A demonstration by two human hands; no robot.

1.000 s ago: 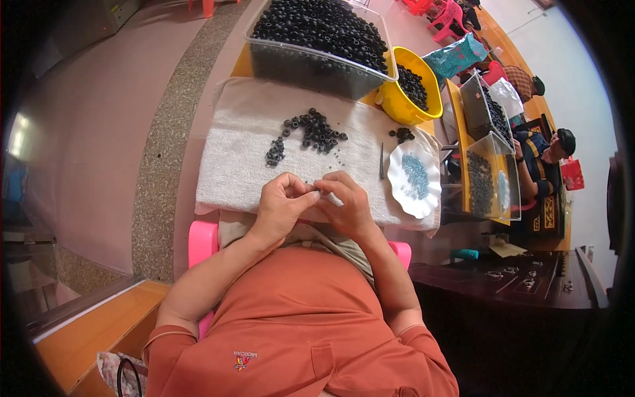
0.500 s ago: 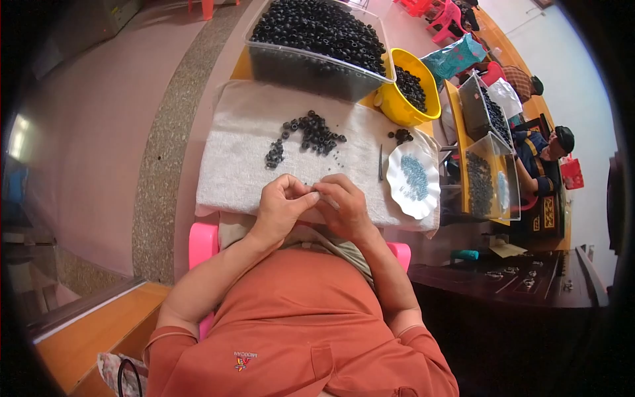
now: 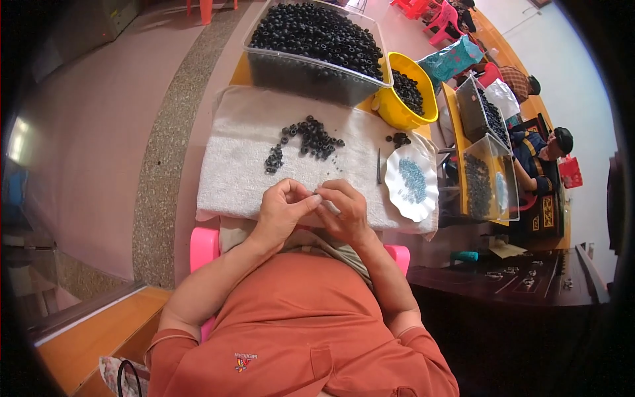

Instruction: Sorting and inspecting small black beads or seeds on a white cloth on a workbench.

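My left hand point(image 3: 286, 208) and my right hand point(image 3: 343, 209) meet at the fingertips over the near edge of a white towel point(image 3: 231, 142). Both are pinched closed; whatever sits between the fingers is too small and hidden to make out. Just beyond them lies a loose heap of small black ring-shaped parts point(image 3: 316, 140), with a smaller cluster point(image 3: 273, 161) to its left. A few tiny specks are scattered nearby. To the right, a white wavy-rimmed plate point(image 3: 427, 207) holds many small pale blue pieces point(image 3: 413, 181). A thin dark tool point(image 3: 379, 165), perhaps tweezers, lies beside the plate.
Behind the towel stands a clear bin point(image 3: 311, 91) full of black parts, beside a yellow bucket point(image 3: 425, 106) with more. Farther right are clear boxes point(image 3: 494, 178) on a stand and a person in a dark cap point(image 3: 563, 139). A dark tabletop point(image 3: 503, 284) lies at lower right.
The view has shifted slightly, so the bin and heap sit a little lower. My hands stay pinched together, with only a small turn of the right fingers.
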